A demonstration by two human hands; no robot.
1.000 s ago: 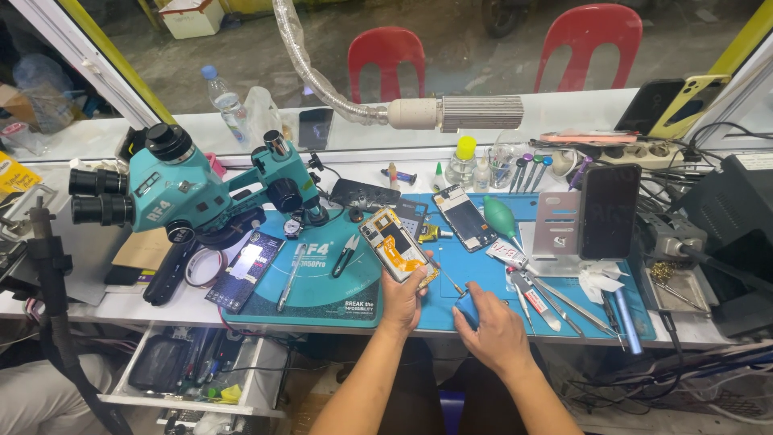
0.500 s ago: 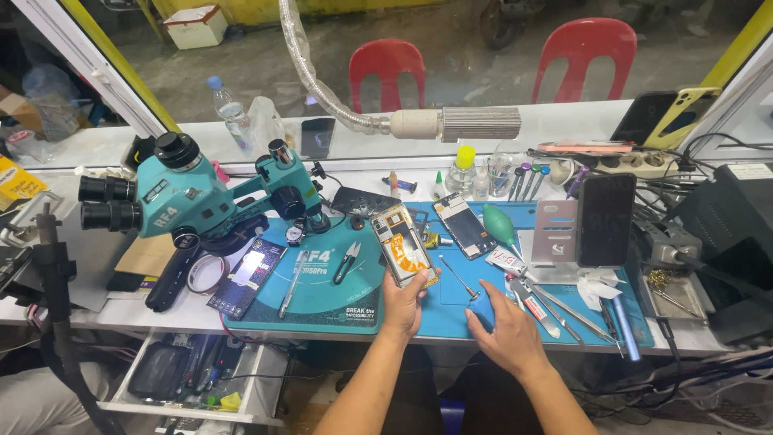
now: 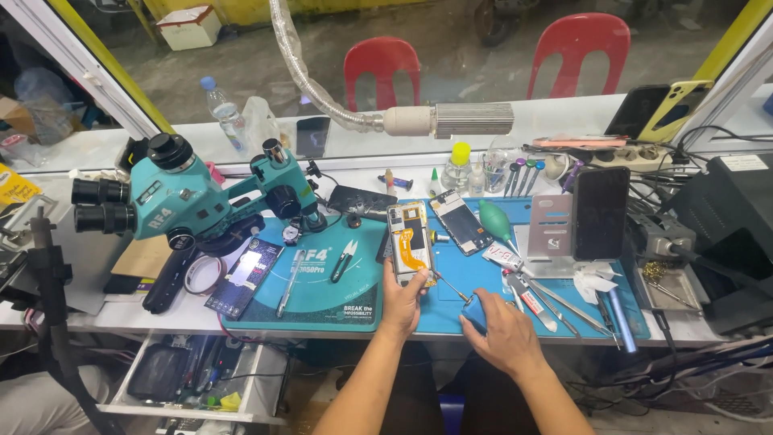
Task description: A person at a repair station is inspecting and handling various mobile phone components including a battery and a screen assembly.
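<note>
— Where does the opened phone (image 3: pixel 411 242) lie?
— On the blue mat (image 3: pixel 483 282), near its front edge; the left hand (image 3: pixel 403 300) closes loosely on its lower end.
— And the right hand (image 3: pixel 503 334)?
— Fingers curl over a small blue piece (image 3: pixel 475 310); steady support helps, avoiding the orange flex.

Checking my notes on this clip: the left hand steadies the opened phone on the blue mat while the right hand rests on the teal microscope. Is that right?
Not quite. In the head view the right hand rests at the blue mat's front edge, far from the teal microscope. The left hand does steady the opened phone.
</note>
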